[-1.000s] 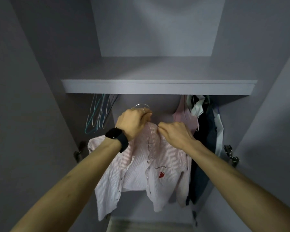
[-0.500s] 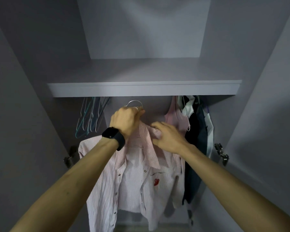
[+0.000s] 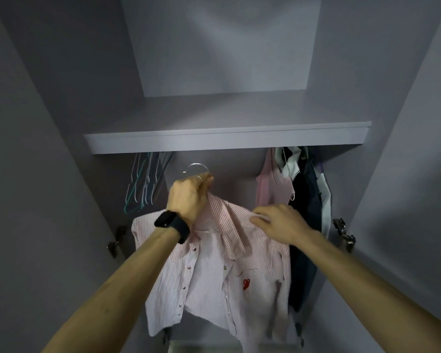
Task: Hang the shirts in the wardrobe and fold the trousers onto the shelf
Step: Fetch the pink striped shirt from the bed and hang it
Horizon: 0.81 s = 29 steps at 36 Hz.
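1. Currently mid-hang. The shirt point(image 3: 214, 276) is on a hanger point(image 3: 196, 169) and held up inside the wardrobe point(image 3: 61, 149), just below the shelf point(image 3: 227, 142). It sits between the spare hangers point(image 3: 143, 184) on the left and the hung clothes point(image 3: 303, 212) on the right.
2. Left hand point(image 3: 189, 197): fingers are curled round the hanger neck, just under the hook. The hook is in free air, on nothing visible. The rail is hidden behind the shelf edge.
3. Right hand point(image 3: 278, 225): it lies on the shirt's shoulder beside the collar, touching the fabric. Fingers are blurred, so I can't tell whether it pinches the cloth or just presses on it.
4. Shirt state: pink stripes, unbuttoned, front hanging open, collar rumpled, sitting askew on the hanger.
5. Done, as far as visible: several garments already hang at right, a pink top point(image 3: 273, 189) and darker pieces behind it. Can't tell whether they belong to this task.
6. Left for this shirt: seat the hook on the rail, let go and square up the collar.
7. Trousers: none in view and none on the shelf. My read is that the folding half hasn't started.
8. Risk: with the front open, the shirt could slide off the hanger during hooking.
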Each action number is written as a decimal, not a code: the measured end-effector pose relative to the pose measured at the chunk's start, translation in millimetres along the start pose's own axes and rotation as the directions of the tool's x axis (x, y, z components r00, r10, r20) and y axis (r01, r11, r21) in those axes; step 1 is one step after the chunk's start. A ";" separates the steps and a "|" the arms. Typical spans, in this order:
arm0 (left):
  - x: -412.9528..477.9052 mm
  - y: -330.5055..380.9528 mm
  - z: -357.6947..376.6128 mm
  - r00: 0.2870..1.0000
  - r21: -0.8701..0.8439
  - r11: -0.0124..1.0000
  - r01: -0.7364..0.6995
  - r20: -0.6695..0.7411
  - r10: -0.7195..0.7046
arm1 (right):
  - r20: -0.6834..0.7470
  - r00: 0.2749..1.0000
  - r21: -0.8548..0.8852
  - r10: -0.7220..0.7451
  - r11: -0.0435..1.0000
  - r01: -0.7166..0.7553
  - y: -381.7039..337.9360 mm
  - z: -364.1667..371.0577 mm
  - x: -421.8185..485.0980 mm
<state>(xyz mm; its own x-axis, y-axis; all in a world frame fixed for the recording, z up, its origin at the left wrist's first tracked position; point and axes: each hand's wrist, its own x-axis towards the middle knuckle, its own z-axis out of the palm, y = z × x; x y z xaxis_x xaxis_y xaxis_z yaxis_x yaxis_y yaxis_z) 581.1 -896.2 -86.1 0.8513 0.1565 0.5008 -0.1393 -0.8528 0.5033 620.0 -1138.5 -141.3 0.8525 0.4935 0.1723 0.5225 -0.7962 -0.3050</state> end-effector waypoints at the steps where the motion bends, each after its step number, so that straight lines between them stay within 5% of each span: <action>1: -1.9 1.7 4.5 1.000 0.014 1.000 -0.009 0.010 0.009 | 0.004 1.000 -0.008 -0.022 1.000 0.022 -3.8 3.2 -0.3; 8: -12.0 2.8 29.2 0.997 -0.023 0.998 0.066 0.049 -0.065 | -0.017 0.998 -0.001 -0.054 0.999 0.054 -8.9 26.8 -9.3; 16: -32.5 -14.3 46.7 0.981 0.029 0.998 0.063 0.181 -0.067 | -0.118 0.983 0.008 0.138 0.990 -0.138 1.4 53.3 -29.2; 20: -25.2 -33.7 51.2 0.978 0.087 0.996 -0.035 0.210 0.016 | -0.128 0.964 -0.002 0.233 0.972 -0.235 2.2 51.0 -25.7; 29: 46.4 -29.0 34.6 0.912 0.434 0.829 -0.352 -0.040 0.408 | -0.073 0.902 0.005 0.426 0.904 -0.427 -2.3 41.1 -6.5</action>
<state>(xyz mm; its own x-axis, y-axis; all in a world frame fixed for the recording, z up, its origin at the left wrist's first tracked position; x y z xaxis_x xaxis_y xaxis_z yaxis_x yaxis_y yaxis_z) 642.2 -881.4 -101.8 0.6994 -0.1856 0.6902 -0.1960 -0.9785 -0.0646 612.7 -1125.5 -180.3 0.9923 0.0804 0.0939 0.1088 -0.9287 -0.3544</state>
